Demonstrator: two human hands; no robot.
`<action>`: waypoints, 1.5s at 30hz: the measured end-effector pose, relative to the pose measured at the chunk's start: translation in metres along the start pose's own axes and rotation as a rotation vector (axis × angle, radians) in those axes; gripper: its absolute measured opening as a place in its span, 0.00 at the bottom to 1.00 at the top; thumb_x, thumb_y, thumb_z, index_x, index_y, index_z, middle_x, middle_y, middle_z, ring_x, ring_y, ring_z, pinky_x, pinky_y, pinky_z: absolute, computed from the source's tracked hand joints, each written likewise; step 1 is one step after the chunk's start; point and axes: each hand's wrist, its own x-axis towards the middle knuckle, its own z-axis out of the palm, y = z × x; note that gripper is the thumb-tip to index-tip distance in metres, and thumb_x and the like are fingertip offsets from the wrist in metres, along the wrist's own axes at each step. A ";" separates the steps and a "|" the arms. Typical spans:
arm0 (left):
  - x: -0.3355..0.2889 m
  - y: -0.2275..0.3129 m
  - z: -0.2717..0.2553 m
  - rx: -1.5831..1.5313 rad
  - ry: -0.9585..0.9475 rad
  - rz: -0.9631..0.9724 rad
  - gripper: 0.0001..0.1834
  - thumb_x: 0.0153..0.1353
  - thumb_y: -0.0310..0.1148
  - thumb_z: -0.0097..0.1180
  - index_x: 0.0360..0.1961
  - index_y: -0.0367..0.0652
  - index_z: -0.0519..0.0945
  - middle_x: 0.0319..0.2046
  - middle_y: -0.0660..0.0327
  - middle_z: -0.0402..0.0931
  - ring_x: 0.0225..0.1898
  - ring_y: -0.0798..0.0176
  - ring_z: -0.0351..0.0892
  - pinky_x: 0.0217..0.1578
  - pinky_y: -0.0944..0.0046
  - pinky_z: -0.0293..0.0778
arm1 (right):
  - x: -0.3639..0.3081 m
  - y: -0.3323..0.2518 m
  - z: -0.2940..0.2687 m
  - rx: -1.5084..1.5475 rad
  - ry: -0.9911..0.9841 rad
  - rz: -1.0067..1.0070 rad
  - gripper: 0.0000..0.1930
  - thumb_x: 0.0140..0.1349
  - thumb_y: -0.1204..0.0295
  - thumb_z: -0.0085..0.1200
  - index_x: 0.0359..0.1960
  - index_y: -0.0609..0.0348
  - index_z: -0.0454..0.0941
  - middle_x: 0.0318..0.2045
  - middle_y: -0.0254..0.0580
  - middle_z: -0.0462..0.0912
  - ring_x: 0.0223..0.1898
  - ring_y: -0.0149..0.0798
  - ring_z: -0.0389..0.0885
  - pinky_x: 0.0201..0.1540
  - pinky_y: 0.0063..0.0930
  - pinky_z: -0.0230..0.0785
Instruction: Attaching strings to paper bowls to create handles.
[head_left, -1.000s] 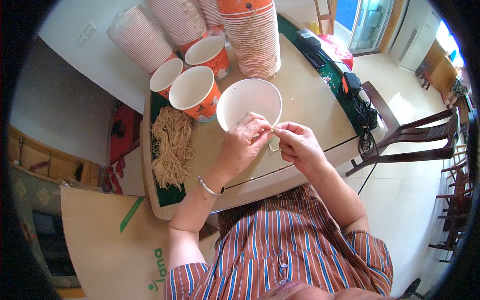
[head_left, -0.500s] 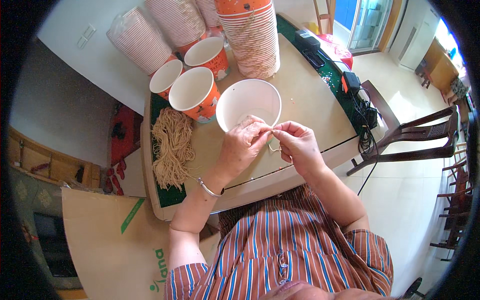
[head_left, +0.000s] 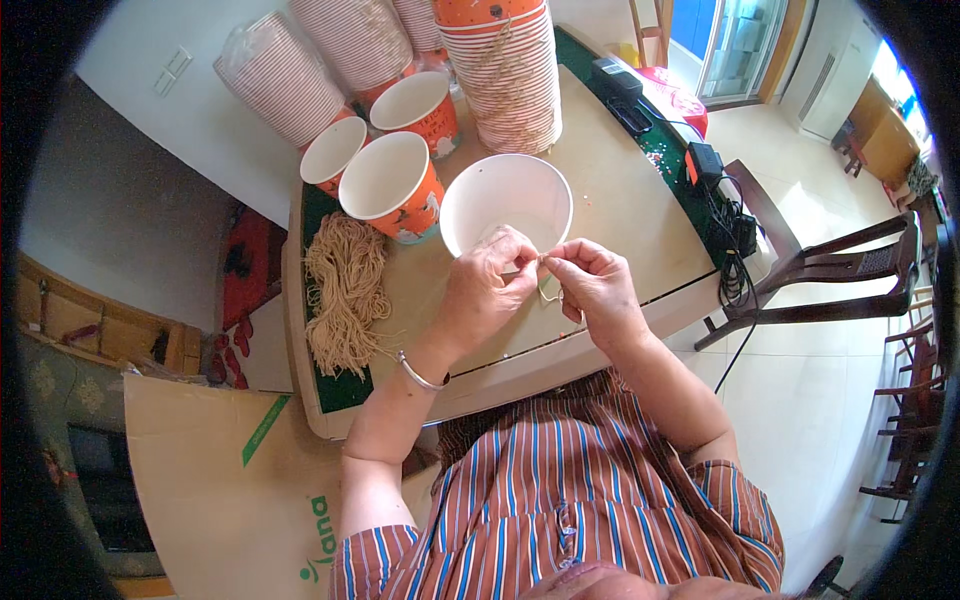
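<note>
Left hand (head_left: 487, 293) and right hand (head_left: 597, 287) brought fingertip to fingertip at the centre of the frame, each grip pinched on a thin pale string (head_left: 548, 292) looping just below the fingers, apparently drawn taut between them to work it at the near rim of the white paper bowl (head_left: 506, 200). Bowl resting upright on the table (head_left: 620, 215) directly behind the hands, close enough to reach without stretching. Bundle of tan strings (head_left: 345, 290) laid at centre left beside the orange paper cups (head_left: 392, 185), stacked cups (head_left: 508, 75) at the top, presumably kept handy.
</note>
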 end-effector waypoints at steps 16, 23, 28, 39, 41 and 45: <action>0.004 -0.001 -0.003 -0.103 -0.035 -0.126 0.02 0.59 0.20 0.58 0.34 0.36 0.78 0.34 0.61 0.77 0.36 0.69 0.79 0.39 0.68 0.78 | -0.002 0.001 0.005 -0.074 -0.015 -0.079 0.06 0.67 0.73 0.59 0.43 0.60 0.78 0.26 0.25 0.79 0.19 0.15 0.67 0.15 0.12 0.57; 0.005 -0.001 -0.005 -0.241 -0.082 -0.206 0.00 0.62 0.20 0.56 0.34 0.35 0.78 0.37 0.62 0.76 0.39 0.71 0.78 0.43 0.69 0.79 | 0.001 0.012 0.000 -0.088 -0.001 -0.165 0.06 0.65 0.79 0.61 0.39 0.61 0.76 0.31 0.29 0.82 0.30 0.18 0.76 0.31 0.13 0.67; 0.006 0.000 -0.006 -0.275 -0.110 -0.230 0.01 0.63 0.20 0.55 0.35 0.35 0.77 0.38 0.61 0.76 0.41 0.71 0.78 0.43 0.69 0.79 | 0.003 0.016 0.006 -0.043 -0.010 -0.255 0.04 0.67 0.74 0.59 0.39 0.57 0.77 0.24 0.25 0.78 0.17 0.14 0.64 0.15 0.13 0.54; 0.009 0.000 -0.006 -0.294 -0.142 -0.237 0.01 0.66 0.21 0.54 0.38 0.35 0.75 0.39 0.62 0.73 0.40 0.71 0.76 0.42 0.69 0.78 | 0.004 0.014 0.004 -0.072 0.014 -0.189 0.02 0.69 0.75 0.56 0.38 0.58 0.77 0.24 0.26 0.78 0.16 0.16 0.64 0.15 0.13 0.55; 0.008 -0.006 -0.005 -0.307 -0.142 -0.244 0.02 0.67 0.21 0.54 0.38 0.35 0.75 0.39 0.62 0.73 0.40 0.71 0.75 0.42 0.69 0.77 | 0.004 0.015 0.004 -0.070 0.029 -0.172 0.02 0.69 0.74 0.56 0.38 0.58 0.77 0.24 0.26 0.77 0.16 0.16 0.64 0.15 0.13 0.55; 0.007 -0.011 -0.004 -0.219 -0.111 -0.183 0.03 0.66 0.23 0.53 0.39 0.34 0.74 0.36 0.60 0.73 0.37 0.70 0.77 0.39 0.67 0.77 | -0.003 0.001 0.003 -0.100 0.045 -0.125 0.03 0.67 0.77 0.57 0.40 0.61 0.77 0.27 0.23 0.76 0.26 0.15 0.68 0.28 0.13 0.60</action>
